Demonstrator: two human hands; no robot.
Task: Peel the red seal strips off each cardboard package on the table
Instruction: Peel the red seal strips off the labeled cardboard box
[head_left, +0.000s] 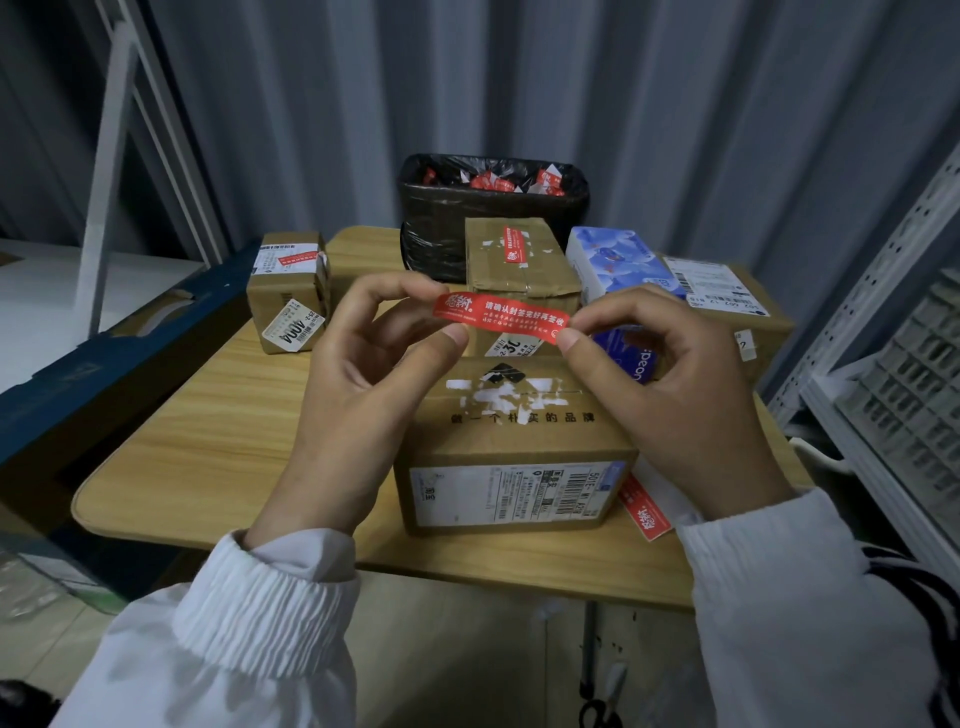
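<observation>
Red seal strip (501, 318): fully lifted, stretched flat above nearest package (514, 441), pinched at one end by left hand (374, 364), at other by right hand (670, 395), thumbs and forefingers closed narrowly on its ends. Best folded adhesive-inward, then dropped into black bin (493, 208) beyond nearest package. Behind nearest package: rear box (519, 260), strip intact; behind-left: small box (288, 291), likewise sealed.
</observation>
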